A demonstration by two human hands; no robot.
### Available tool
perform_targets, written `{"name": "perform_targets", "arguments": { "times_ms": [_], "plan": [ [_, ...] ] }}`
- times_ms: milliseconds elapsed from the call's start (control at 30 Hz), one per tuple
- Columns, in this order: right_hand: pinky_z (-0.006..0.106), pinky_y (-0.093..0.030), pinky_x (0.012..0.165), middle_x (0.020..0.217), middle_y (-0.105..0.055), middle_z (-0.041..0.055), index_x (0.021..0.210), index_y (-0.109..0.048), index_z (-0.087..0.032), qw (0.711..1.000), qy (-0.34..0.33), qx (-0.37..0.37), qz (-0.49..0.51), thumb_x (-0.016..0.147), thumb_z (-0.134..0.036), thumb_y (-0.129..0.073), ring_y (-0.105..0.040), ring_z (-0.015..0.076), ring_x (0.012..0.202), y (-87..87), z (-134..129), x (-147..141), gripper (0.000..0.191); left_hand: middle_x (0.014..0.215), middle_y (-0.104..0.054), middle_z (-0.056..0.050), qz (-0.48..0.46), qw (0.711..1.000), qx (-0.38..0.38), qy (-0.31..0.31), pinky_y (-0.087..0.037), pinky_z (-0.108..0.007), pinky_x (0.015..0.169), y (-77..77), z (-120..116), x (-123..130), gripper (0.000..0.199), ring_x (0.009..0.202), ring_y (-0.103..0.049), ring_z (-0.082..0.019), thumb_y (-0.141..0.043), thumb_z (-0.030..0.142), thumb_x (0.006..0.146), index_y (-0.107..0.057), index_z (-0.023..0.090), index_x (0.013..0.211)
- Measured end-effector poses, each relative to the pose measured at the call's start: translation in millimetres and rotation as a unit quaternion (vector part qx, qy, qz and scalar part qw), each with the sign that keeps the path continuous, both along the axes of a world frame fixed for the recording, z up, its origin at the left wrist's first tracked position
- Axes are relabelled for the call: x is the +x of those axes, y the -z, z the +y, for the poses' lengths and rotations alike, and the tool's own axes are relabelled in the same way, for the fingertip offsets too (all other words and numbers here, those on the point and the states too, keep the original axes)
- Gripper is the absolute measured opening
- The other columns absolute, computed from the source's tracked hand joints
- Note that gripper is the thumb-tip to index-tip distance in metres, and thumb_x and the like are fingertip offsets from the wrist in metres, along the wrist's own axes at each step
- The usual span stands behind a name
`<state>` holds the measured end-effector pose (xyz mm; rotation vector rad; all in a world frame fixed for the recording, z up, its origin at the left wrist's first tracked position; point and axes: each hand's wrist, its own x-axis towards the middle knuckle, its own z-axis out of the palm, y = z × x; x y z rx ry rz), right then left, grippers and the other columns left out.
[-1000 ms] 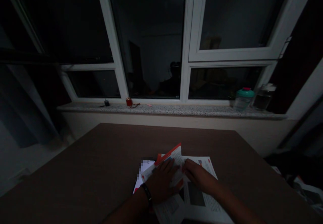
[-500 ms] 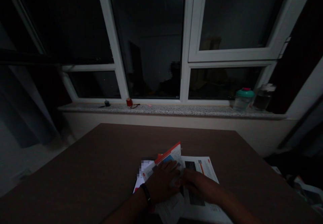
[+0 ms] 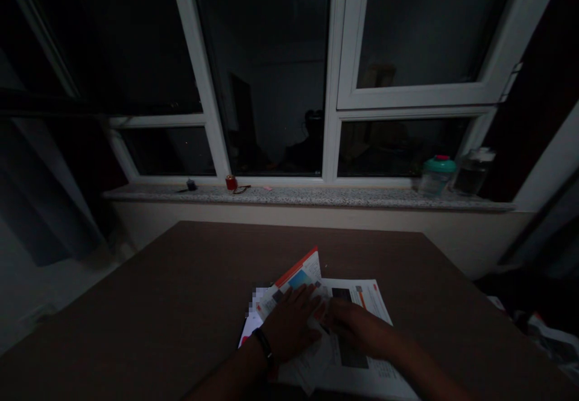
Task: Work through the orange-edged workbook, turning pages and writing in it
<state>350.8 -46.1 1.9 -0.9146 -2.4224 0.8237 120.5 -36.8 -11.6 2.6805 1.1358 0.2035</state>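
Observation:
A printed paper booklet (image 3: 378, 315) lies spread on the table, with a leaf (image 3: 298, 271) folded over to the left so that its red-edged corner points up and away. My left hand (image 3: 293, 319), with a dark band at the wrist, rests flat on this folded leaf, fingers stretched forward. Beside it, on the right, my right hand (image 3: 355, 322) is closed, its fingertips at the fold of the leaf and partly hidden. A lit phone or tablet screen (image 3: 248, 327) shows from under the paper at the left.
The brown table (image 3: 136, 310) reaches to the wall below the window. On the speckled sill (image 3: 316, 196) stand a red can-like object (image 3: 231, 183), a small dark bottle (image 3: 191, 184), a teal-lidded container (image 3: 438, 175) and a clear jug (image 3: 474, 172). Papers (image 3: 554, 337) lie beyond the table's right side.
The folded leaf has shifted slightly left, lying a little lower under my left hand. My left hand has moved slightly forward over it; my right hand stays close to the fold.

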Motion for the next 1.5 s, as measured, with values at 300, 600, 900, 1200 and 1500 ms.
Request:
{"name": "perform_targets", "arguments": {
  "times_ms": [300,600,900,1200,1500],
  "plan": [
    [0.028,-0.044,0.080,0.098,-0.061,0.0045,0.092,-0.058,-0.020,0.998,0.054,0.014,-0.001,0.091,-0.015,-0.046,-0.058,0.0180,0.089,9.5,7.7,-1.2,0.013,0.151,-0.034,-0.008,-0.005,1.000,0.017,-0.007,-0.027,-0.046,0.111,-6.4,-1.7,3.9,0.058,0.136,-0.032,-0.028,-0.064,0.021,0.085,-0.043,0.025,0.140],
    [0.026,-0.044,0.079,0.098,-0.061,0.0034,0.094,-0.059,-0.020,1.000,0.008,-0.004,-0.016,0.086,-0.010,-0.051,-0.058,0.0167,0.089,6.9,2.3,4.3,0.016,0.153,-0.031,-0.009,-0.008,1.000,0.006,-0.003,-0.023,-0.048,0.113,-2.1,-0.9,2.3,0.063,0.139,-0.027,-0.029,-0.061,0.019,0.086,-0.037,0.025,0.144],
    [0.022,-0.043,0.067,0.082,-0.064,0.0001,0.086,-0.064,-0.020,0.995,0.050,-0.049,0.064,0.084,-0.014,-0.054,-0.059,0.0145,0.075,21.1,5.0,9.2,0.012,0.154,-0.026,-0.005,-0.025,0.999,0.036,-0.028,-0.029,-0.047,0.110,1.5,-1.6,1.2,0.060,0.136,-0.029,-0.030,-0.061,0.017,0.088,-0.038,0.030,0.142],
    [0.028,-0.045,0.077,0.089,-0.066,0.0032,0.089,-0.063,-0.022,0.986,0.145,0.045,0.071,0.092,-0.023,-0.045,-0.062,0.0187,0.085,23.6,14.7,9.1,0.017,0.125,-0.053,-0.009,0.006,0.999,0.044,-0.025,-0.041,-0.048,0.094,-22.2,-26.4,22.1,0.037,0.112,-0.047,-0.032,-0.063,0.035,0.090,-0.054,0.024,0.125],
    [0.036,-0.044,0.087,0.104,-0.067,0.0074,0.098,-0.064,-0.021,0.953,0.280,0.114,0.022,0.087,-0.022,-0.046,-0.061,0.0234,0.098,31.4,26.2,21.3,0.021,0.132,-0.052,-0.015,-0.006,0.990,0.073,-0.122,-0.034,-0.051,0.104,1.1,-17.0,14.0,0.038,0.122,-0.044,-0.035,-0.062,0.027,0.086,-0.057,0.015,0.122]
  ]
}}
